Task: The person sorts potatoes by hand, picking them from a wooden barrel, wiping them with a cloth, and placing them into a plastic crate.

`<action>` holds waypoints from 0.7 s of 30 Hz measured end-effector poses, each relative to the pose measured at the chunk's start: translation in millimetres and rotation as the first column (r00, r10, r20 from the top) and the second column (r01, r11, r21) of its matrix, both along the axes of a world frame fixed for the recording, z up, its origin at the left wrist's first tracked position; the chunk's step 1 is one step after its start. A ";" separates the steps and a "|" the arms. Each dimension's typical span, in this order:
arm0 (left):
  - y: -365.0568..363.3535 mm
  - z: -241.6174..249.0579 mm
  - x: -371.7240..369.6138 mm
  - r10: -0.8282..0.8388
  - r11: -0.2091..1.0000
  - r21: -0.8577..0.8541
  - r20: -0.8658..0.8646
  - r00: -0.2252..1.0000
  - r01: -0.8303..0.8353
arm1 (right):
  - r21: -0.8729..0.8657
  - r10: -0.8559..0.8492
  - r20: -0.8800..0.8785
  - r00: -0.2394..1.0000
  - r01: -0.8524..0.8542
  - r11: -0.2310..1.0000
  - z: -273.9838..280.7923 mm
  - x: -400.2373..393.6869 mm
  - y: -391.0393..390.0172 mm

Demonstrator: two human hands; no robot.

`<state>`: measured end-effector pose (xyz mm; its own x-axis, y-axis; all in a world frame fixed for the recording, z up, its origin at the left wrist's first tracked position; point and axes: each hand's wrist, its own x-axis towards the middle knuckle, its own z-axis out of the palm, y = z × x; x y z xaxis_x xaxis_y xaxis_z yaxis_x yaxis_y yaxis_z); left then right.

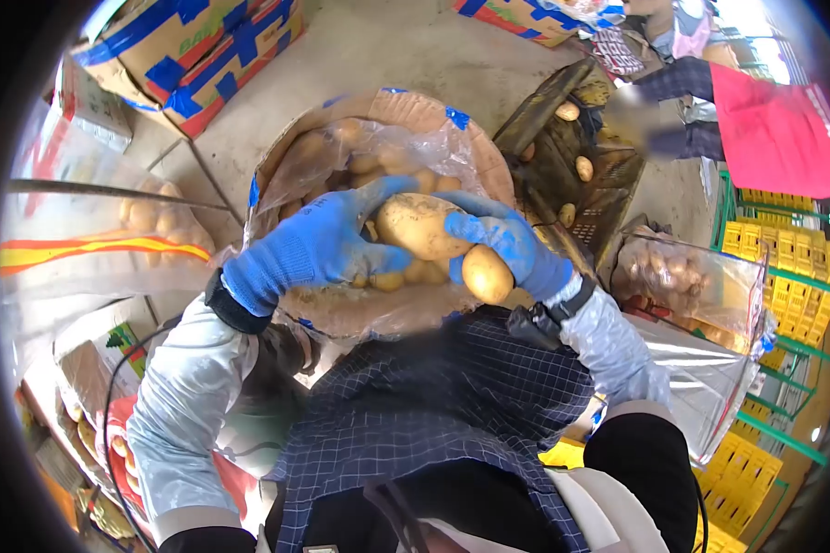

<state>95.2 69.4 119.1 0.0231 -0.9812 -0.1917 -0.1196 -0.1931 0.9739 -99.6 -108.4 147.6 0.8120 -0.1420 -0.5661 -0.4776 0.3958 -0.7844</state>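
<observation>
Over a round cardboard bin [493,175] lined with clear plastic, my hands in blue gloves meet around a large potato [420,227] with dirt marks. My left hand [337,235] curls around its left end, fingers above and thumb below. On the other side, my right hand [516,244] grips the right end. A smaller potato [487,274] sits against the right hand's fingers, held below the large one. More potatoes [424,272] lie inside the bin under my hands, partly hidden by the plastic and the gloves.
A dark crate [618,184] with a few potatoes stands right of the bin. Clear bags of potatoes [664,267] are at the right, near yellow crates [784,249]. Taped boxes [194,55] stand upper left. Another person in a red garment [775,129] is at upper right.
</observation>
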 end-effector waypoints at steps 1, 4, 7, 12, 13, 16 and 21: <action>-3.1 2.5 -5.2 0.005 1.000 -0.015 -0.169 0.986 -0.008 | -0.085 -0.043 0.039 0.998 0.046 0.995 6.0 -4.4 6.6; -10.1 1.7 -15.1 -0.001 0.995 -0.085 -0.486 0.874 -0.047 | -0.325 -0.058 0.142 0.988 0.102 0.940 31.1 -15.1 15.6; -7.4 2.3 -24.6 0.074 0.997 0.030 -0.636 0.768 -0.071 | -0.633 0.083 0.239 0.967 0.090 0.769 29.0 -32.7 11.0; -11.7 -8.2 -21.9 0.182 0.978 0.207 -0.849 0.496 -0.005 | -0.223 -0.156 0.109 0.982 0.177 0.958 53.7 -35.4 13.3; -13.9 -8.3 -23.8 0.234 0.967 0.254 -0.839 0.491 -0.027 | -0.280 -0.138 0.152 0.979 0.177 0.944 57.2 -34.1 15.4; -13.5 -6.7 -24.8 0.155 0.985 0.168 -0.774 0.614 -0.037 | -0.345 -0.126 0.252 0.959 0.210 0.915 55.2 -32.3 20.0; -18.2 3.3 -29.7 0.266 0.950 0.305 -0.902 0.341 0.067 | -0.126 -0.191 0.249 0.949 0.228 0.966 47.5 -33.8 8.0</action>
<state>65.6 51.2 122.4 -0.2375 -0.8943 -0.3792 0.8593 -0.3755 0.3474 -133.4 -100.4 195.1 0.8612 -0.3922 -0.3234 -0.1935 0.3355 -0.9219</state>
